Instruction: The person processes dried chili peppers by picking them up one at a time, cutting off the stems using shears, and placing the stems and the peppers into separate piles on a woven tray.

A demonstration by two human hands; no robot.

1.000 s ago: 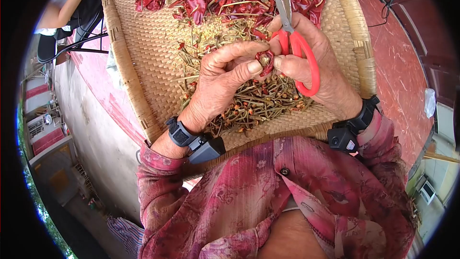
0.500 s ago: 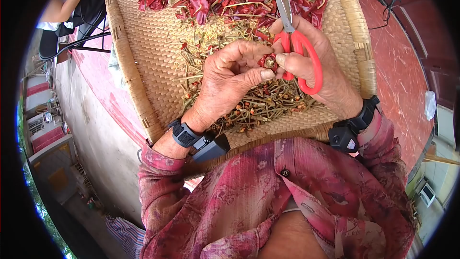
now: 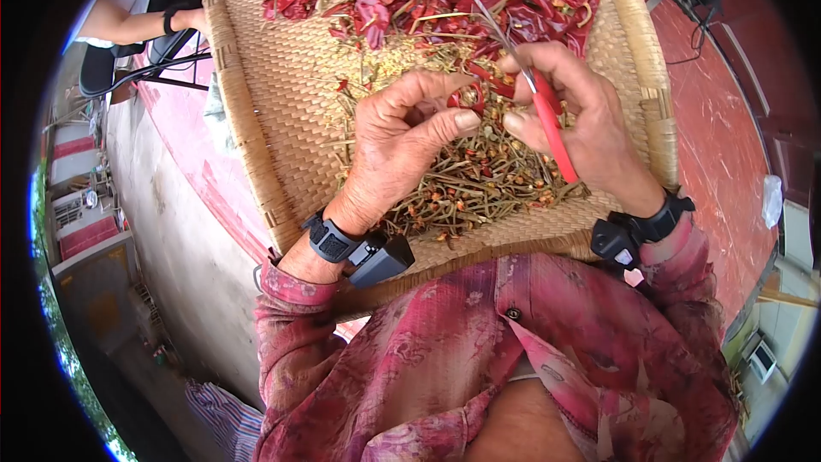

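i see a pink floral shirt (image 3: pixel 513 368) with buttons, long sleeves, and black bands with boxes on both wrists (image 3: pixel 329 239).

chili (image 3: pixel 470 98): small, dried, dark red, wrinkled, pinched at fingertip height above the stem litter | scissors (image 3: pixel 540 107): red handles, steel blades nearly closed, tips pointing away toward the red pile, seen edge-on
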